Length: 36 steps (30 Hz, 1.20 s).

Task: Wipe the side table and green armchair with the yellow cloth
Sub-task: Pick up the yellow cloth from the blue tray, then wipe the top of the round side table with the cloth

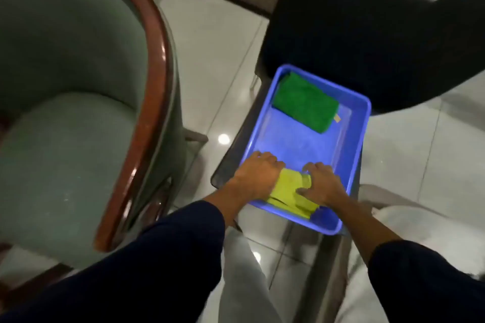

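The folded yellow cloth (290, 190) lies in the near end of a blue plastic tray (301, 141). My left hand (256, 174) presses on its left side and my right hand (322, 183) on its right side, fingers curled over the cloth. The tray rests on a small glass-topped side table (228, 165), whose dark edge shows to the tray's left. The green armchair (65, 113) with a curved reddish wooden arm (154, 102) fills the left of the view.
A folded green cloth (305, 102) lies at the tray's far end. A black chair (367, 34) stands behind the tray at upper right. The floor is glossy white tile (210, 47). My pale trouser legs show below the table.
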{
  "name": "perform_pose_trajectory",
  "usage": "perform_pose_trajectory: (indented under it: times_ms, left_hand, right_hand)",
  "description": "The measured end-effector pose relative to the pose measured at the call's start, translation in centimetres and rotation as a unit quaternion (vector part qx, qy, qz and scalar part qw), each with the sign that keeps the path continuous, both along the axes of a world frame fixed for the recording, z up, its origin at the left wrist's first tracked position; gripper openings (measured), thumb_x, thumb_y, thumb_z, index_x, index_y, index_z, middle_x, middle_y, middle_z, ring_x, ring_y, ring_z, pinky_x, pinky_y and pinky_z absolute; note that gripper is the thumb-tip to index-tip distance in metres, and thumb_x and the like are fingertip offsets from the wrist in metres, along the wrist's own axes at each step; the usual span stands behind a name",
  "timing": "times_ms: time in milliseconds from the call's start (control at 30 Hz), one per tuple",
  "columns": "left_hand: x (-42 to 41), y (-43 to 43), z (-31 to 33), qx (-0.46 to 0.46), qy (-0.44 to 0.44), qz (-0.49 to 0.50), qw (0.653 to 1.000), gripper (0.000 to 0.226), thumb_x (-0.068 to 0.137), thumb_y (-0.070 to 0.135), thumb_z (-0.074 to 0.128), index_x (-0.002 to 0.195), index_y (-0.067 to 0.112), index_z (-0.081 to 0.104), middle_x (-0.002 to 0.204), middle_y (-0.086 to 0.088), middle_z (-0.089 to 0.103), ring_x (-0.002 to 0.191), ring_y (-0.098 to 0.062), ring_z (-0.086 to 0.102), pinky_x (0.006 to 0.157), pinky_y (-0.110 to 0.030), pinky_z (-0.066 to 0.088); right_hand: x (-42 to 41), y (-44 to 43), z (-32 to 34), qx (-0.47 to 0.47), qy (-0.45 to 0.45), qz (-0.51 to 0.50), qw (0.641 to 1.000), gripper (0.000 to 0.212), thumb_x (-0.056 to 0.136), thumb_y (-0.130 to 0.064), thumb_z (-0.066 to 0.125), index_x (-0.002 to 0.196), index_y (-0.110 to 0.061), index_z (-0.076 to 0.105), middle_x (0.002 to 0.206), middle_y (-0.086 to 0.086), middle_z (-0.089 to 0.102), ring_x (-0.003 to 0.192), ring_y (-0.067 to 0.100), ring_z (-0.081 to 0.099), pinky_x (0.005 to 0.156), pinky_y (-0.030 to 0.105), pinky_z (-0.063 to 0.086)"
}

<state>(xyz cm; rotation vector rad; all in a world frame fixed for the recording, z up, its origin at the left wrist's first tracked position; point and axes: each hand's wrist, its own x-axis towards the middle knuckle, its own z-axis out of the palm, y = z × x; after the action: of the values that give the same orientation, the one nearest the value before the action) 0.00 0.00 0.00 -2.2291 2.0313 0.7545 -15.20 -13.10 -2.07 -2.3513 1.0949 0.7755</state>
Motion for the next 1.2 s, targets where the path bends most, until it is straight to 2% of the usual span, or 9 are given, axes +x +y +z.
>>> perform_pose_trajectory:
  times_ms: [233,433,533,633,767,867,967,1100,1200]
  left_hand:
    - [-0.3,-1.4,-6.6,0.074,-0.012,0.053,0.996,0.064,0.091,0.012,0.050,0.151,0.014,0.025,0.141,-0.016,0.045,0.132,-0.036,0.040,0.105,-0.045,0.035]
    - [0.4,1.0,-2.8,-0.004,0.130,0.200,0.971,0.030,0.087,0.022,0.062,0.117,0.014,0.064,0.123,-0.011,0.058,0.122,-0.031,0.046,0.096,-0.042,0.040]
    - [2.7,4.9,2.2,-0.109,0.282,0.363,0.881,0.028,0.077,0.035,0.073,0.100,0.020,0.067,0.107,-0.004,0.068,0.111,-0.026,0.056,0.091,-0.038,0.048]
    - [5.7,10.7,7.6,-0.147,0.332,0.470,0.805,0.029,0.073,0.050,0.069,0.093,0.031,0.059,0.082,0.003,0.072,0.082,-0.022,0.066,0.072,-0.035,0.054]
    - [8.8,21.6,12.7,-0.267,0.359,0.559,0.698,0.029,0.076,0.040,0.076,0.100,0.032,0.062,0.087,0.008,0.072,0.082,-0.015,0.069,0.076,-0.032,0.056]
    - [9.2,32.6,13.8,-0.320,0.373,0.624,0.607,0.029,0.079,0.028,0.078,0.102,0.036,0.063,0.092,0.016,0.073,0.087,-0.001,0.069,0.080,-0.023,0.057]
    - [7.0,46.4,11.5,-0.326,0.306,0.726,0.522,0.025,0.082,0.018,0.078,0.101,0.027,0.065,0.091,0.019,0.072,0.085,0.008,0.066,0.077,-0.014,0.051]
    - [2.0,60.0,4.8,-0.209,0.226,0.858,0.410,0.014,0.080,0.028,0.080,0.086,0.029,0.068,0.087,0.010,0.072,0.073,0.007,0.064,0.063,-0.003,0.044]
    - [0.0,65.7,-0.7,-0.121,0.203,0.879,0.414,0.019,0.080,0.032,0.080,0.093,0.020,0.072,0.094,0.003,0.073,0.084,-0.011,0.065,0.062,-0.001,0.040]
  right_hand:
    - [-0.5,-0.7,-3.2,-0.031,0.104,0.060,0.992,0.046,0.079,-0.036,0.071,0.118,-0.018,0.057,0.118,0.014,0.058,0.118,0.034,0.050,0.096,0.044,0.037]
    - [2.0,-1.9,4.0,0.110,-0.104,-0.138,0.979,0.018,0.071,-0.006,0.081,0.073,-0.014,0.065,0.078,0.008,0.061,0.077,0.024,0.058,0.068,0.031,0.044]
    - [6.1,-0.8,10.2,0.200,-0.191,-0.206,0.939,0.020,0.066,-0.005,0.083,0.078,-0.013,0.068,0.063,-0.001,0.066,0.056,0.010,0.061,0.046,0.016,0.047]
    - [12.3,3.6,16.0,0.274,-0.270,-0.205,0.900,0.027,0.061,-0.012,0.079,0.084,-0.022,0.069,0.066,-0.006,0.073,0.059,0.005,0.066,0.052,0.014,0.053]
    - [20.3,12.6,21.4,0.317,-0.310,-0.046,0.895,0.041,0.075,0.010,0.062,0.085,-0.029,0.068,0.068,-0.012,0.071,0.062,0.000,0.064,0.054,0.013,0.054]
    - [24.9,22.7,23.3,0.353,-0.322,0.065,0.876,0.034,0.072,-0.010,0.063,0.091,-0.038,0.067,0.075,-0.015,0.072,0.067,0.001,0.066,0.054,0.016,0.057]
    - [27.5,36.1,19.2,0.350,-0.254,0.189,0.882,0.034,0.066,-0.025,0.074,0.094,-0.038,0.061,0.082,-0.008,0.072,0.070,0.004,0.067,0.056,0.021,0.059]
    - [27.3,51.6,8.3,0.346,-0.099,0.243,0.901,0.032,0.077,-0.007,0.076,0.102,-0.017,0.059,0.106,0.016,0.070,0.099,0.032,0.066,0.088,0.047,0.055]
    - [27.0,59.0,2.0,0.315,-0.047,0.236,0.918,0.032,0.078,-0.005,0.072,0.107,-0.009,0.060,0.110,0.016,0.069,0.105,0.033,0.065,0.088,0.041,0.054]
